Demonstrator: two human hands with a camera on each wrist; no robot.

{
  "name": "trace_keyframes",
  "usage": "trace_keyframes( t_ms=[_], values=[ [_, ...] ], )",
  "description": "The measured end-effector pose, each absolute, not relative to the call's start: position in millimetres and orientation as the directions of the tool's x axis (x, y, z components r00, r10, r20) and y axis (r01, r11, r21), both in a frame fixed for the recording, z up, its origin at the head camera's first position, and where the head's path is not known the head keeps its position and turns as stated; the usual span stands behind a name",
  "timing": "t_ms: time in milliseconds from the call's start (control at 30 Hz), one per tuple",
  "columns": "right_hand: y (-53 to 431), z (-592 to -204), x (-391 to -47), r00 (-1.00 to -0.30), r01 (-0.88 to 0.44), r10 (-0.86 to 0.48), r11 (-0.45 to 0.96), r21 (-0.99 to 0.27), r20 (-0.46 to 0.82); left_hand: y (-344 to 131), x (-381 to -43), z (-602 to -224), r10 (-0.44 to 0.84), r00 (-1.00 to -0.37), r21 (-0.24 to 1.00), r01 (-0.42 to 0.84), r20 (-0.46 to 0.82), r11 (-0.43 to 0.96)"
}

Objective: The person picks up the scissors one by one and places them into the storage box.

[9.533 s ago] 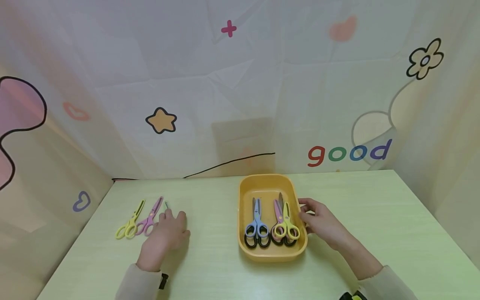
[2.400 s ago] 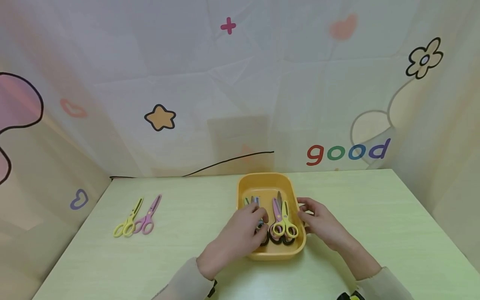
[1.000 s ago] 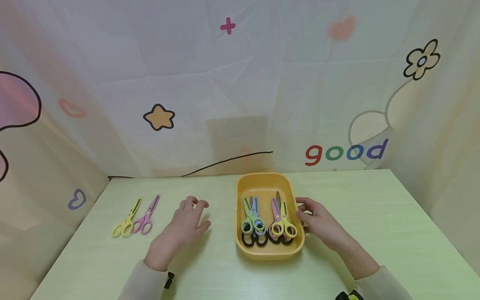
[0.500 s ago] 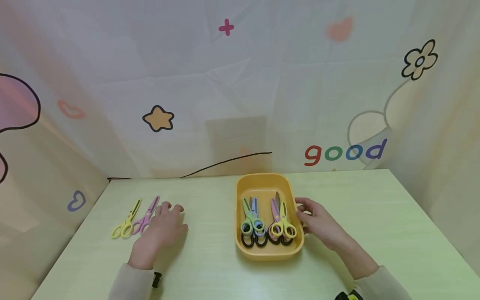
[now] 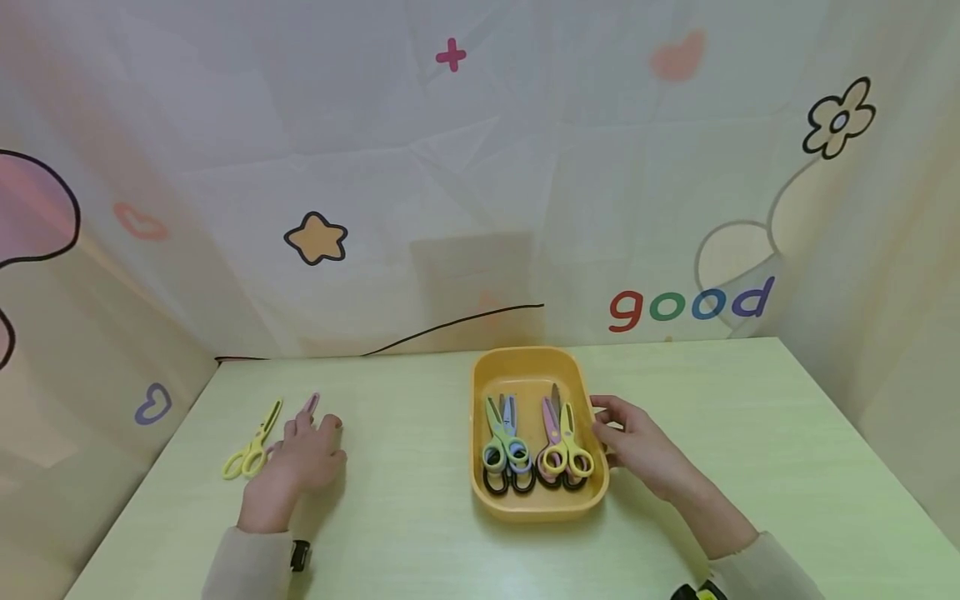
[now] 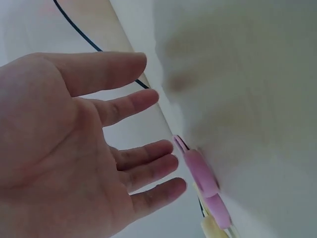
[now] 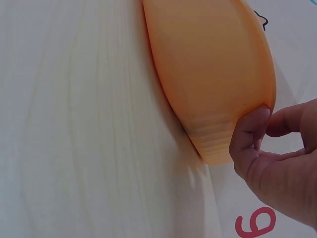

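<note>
My left hand [image 5: 303, 454] is over the pink-purple scissors [image 5: 312, 403] at the table's left, covering most of them. In the left wrist view its fingers are extended and apart from those scissors [image 6: 202, 173]. Yellow scissors [image 5: 260, 433] lie just left of it. My right hand [image 5: 637, 437] holds the right rim of a yellow-orange tray [image 5: 528, 362] with thumb and fingers. Inside the tray, green scissors [image 5: 498, 427] lie over blue scissors [image 5: 510, 407] on the left; yellow scissors [image 5: 567, 433] overlap pink scissors [image 5: 551, 421] on the right. Black-handled scissors [image 5: 495, 490] lie beneath both piles.
A pale green table [image 5: 420, 533] lies under everything. Behind it hangs a printed curtain [image 5: 375, 183], which also closes off both sides. Bare tabletop shows between my left hand and the tray.
The green scissors have gone from the table into the tray's left pile. Since then my left hand has left the tray and moved left over the pink-purple scissors. My right hand stays at the rim.
</note>
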State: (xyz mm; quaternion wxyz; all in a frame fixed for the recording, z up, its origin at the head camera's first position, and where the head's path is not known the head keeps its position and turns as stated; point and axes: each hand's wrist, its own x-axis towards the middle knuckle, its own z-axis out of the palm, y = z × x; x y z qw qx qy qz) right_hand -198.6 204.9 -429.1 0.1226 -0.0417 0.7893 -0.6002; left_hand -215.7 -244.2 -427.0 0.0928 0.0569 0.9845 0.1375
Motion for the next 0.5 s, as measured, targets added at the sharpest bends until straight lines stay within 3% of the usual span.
trace_keyframes(
  t_ms=[500],
  values=[
    [204.8,-430.2,-198.6,-0.968,0.079,-0.209,0.271,-0.959,-0.139,-252.8,-217.2,-430.2,0.102,-0.983,0.258,0.06,-0.155,0.964]
  ],
)
